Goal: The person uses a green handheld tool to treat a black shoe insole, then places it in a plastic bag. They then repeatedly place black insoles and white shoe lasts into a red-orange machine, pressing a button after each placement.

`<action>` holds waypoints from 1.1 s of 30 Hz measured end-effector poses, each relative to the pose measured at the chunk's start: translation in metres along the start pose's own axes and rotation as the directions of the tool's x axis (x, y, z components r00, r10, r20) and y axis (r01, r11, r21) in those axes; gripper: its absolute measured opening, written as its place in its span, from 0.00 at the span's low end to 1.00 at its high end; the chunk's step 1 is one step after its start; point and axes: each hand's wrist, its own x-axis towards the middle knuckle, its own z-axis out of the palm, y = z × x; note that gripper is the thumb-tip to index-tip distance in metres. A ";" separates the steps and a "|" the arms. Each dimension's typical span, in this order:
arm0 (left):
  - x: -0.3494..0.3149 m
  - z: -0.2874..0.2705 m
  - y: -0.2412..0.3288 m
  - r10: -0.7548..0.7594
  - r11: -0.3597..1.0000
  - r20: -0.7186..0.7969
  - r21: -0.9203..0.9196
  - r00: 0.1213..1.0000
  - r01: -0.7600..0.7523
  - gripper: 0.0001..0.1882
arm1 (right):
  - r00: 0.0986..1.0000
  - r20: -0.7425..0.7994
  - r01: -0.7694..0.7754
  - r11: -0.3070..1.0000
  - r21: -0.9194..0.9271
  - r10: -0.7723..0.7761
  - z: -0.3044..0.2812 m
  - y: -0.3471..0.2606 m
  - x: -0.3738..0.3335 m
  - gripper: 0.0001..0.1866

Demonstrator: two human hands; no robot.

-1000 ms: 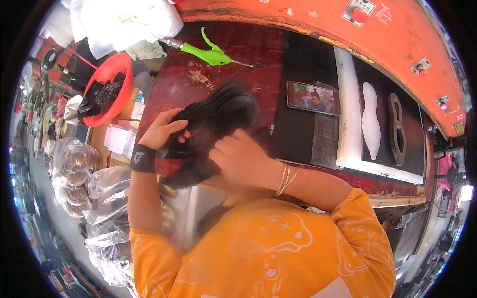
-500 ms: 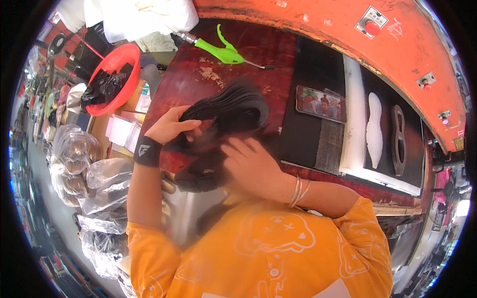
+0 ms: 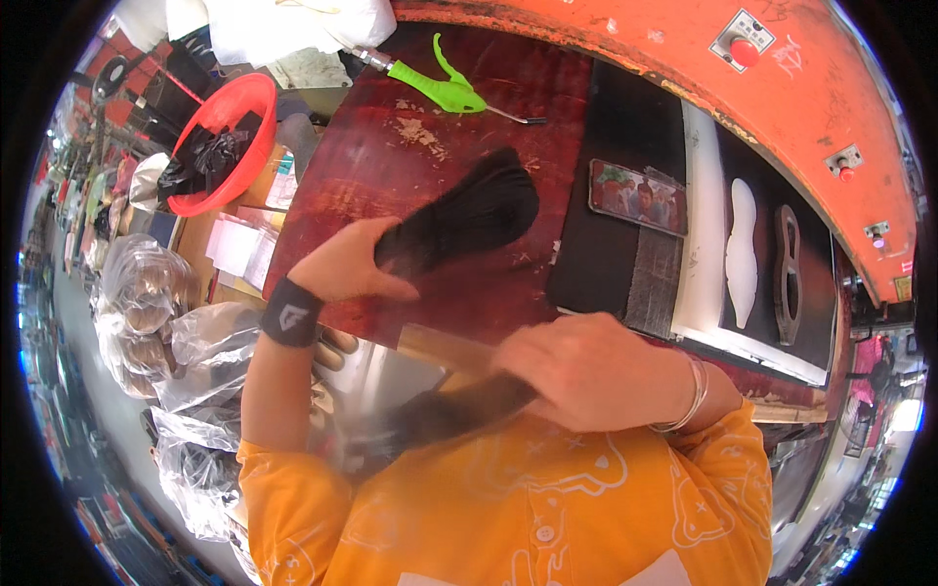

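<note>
A stack of black sole-shaped pieces (image 3: 469, 210) lies slanted over the dark red tabletop, its wide end toward the far right. My left hand (image 3: 357, 262), with a black wristband, is closed round the stack's near end, thumb on the near side. In front of my body my right hand (image 3: 601, 371) is closed on another black sole-shaped piece (image 3: 454, 415). That piece is smeared by motion, and whether it is one or several I cannot tell. My right fingertips are partly hidden.
A green air blow gun (image 3: 440, 86) lies at the table's back. To the right are a phone (image 3: 637, 197) playing a video, a white sole shape (image 3: 743, 254) and a dark sole-shaped frame (image 3: 788, 273), beside an orange machine (image 3: 625, 39). A red basin (image 3: 259, 146) and plastic-wrapped bundles (image 3: 147, 293) stand left.
The fanned, blurred stack now rests compact in my left hand. My right hand has moved right and toward my body, drawing a black piece away from the stack.
</note>
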 end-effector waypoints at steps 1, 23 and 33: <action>-0.005 0.004 0.004 -0.041 0.999 -0.016 -0.007 0.999 0.040 0.34 | 1.000 -0.024 -0.013 1.000 -0.018 0.012 -0.005 0.002 0.001 0.17; 0.000 -0.002 -0.010 -0.117 0.982 -0.085 -0.159 0.989 0.102 0.16 | 0.873 0.472 -0.171 0.983 0.065 0.121 0.030 0.068 0.098 0.21; -0.011 -0.011 -0.001 -0.037 0.961 0.128 -0.268 0.991 0.070 0.47 | 0.901 -0.432 -0.118 0.933 -0.339 -0.043 0.070 0.076 0.086 0.19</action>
